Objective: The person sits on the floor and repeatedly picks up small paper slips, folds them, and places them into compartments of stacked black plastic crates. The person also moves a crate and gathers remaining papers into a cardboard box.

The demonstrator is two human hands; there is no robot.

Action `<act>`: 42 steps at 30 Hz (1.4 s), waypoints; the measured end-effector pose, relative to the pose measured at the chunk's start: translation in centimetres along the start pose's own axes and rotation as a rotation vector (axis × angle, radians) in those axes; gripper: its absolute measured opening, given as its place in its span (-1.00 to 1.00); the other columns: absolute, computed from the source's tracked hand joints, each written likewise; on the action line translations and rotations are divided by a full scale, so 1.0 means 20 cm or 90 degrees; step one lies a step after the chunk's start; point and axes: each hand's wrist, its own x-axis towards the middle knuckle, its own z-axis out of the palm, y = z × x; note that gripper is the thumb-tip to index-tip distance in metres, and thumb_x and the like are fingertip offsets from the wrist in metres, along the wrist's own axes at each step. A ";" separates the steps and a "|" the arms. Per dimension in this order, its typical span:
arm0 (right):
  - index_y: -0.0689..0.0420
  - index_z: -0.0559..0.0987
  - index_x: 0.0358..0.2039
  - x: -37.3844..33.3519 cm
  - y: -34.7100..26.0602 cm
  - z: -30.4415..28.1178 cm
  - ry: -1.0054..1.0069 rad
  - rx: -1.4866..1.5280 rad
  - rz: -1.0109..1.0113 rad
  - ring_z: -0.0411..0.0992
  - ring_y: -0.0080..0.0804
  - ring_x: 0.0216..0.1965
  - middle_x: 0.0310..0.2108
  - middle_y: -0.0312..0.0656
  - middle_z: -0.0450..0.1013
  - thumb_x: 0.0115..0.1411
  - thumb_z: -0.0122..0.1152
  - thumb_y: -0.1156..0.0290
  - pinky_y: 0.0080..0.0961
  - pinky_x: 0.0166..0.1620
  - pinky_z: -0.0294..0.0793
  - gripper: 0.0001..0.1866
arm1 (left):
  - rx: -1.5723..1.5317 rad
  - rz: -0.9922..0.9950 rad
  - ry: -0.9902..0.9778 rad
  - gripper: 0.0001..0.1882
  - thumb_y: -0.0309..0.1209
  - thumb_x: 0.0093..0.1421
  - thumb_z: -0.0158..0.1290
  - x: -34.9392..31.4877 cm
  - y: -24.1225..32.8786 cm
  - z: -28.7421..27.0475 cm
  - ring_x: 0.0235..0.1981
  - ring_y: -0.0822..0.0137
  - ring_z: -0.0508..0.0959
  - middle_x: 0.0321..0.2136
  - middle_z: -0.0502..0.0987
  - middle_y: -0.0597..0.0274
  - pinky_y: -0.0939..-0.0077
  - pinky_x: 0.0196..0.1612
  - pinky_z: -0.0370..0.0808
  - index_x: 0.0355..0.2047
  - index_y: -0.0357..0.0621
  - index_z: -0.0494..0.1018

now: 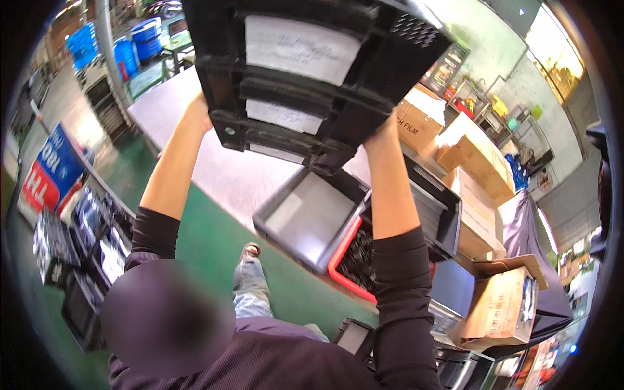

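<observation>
A stack of black plastic crates is held up in front of me, with white handwritten paper labels on its near faces. My left hand grips the stack low on its left side. On the opposite side, my right hand holds it near the lower corner. The crates hide most of the fingers of both hands. Below the stack, a shallow black tray rests at the table edge. Beside it, partly behind my right forearm, is a red tray containing dark small parts.
The pale table stretches beneath the crates. Cardboard boxes line the right side, with an open carton nearer. Several black bins with bagged items stand on the left floor. Blue barrels stand beyond a post.
</observation>
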 end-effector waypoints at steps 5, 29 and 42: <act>0.12 0.49 -0.03 0.89 0.59 -0.24 0.095 0.060 -0.012 0.49 -0.28 -0.17 -0.16 -0.17 0.51 0.22 0.05 0.08 -0.27 -0.09 0.50 -0.57 | 0.138 -0.011 0.075 -0.55 -0.10 0.23 0.03 0.84 -0.40 -0.76 -0.16 0.25 0.53 -0.17 0.53 0.12 0.29 -0.08 0.52 -0.03 -0.19 0.42; 0.10 0.39 0.10 1.39 0.96 -1.67 0.580 0.209 -0.045 0.34 -0.22 0.05 0.03 -0.12 0.38 0.24 0.02 0.07 -0.23 0.13 0.29 -0.49 | 0.370 -0.176 0.115 -0.77 -0.38 0.17 -0.08 1.72 -2.07 -0.97 -0.01 0.23 0.44 -0.11 0.51 0.11 0.30 0.04 0.37 -0.24 -0.18 0.51; 0.14 0.32 0.16 0.44 0.68 -0.77 0.551 -0.414 -0.397 0.29 -0.13 0.15 0.11 0.03 0.31 0.28 -0.02 0.36 -0.28 0.20 0.22 -0.57 | 0.859 0.678 0.049 -0.73 -0.39 0.34 -0.18 1.47 -1.05 -0.70 0.12 0.09 0.38 0.05 0.42 0.02 0.24 0.17 0.31 -0.12 -0.16 0.50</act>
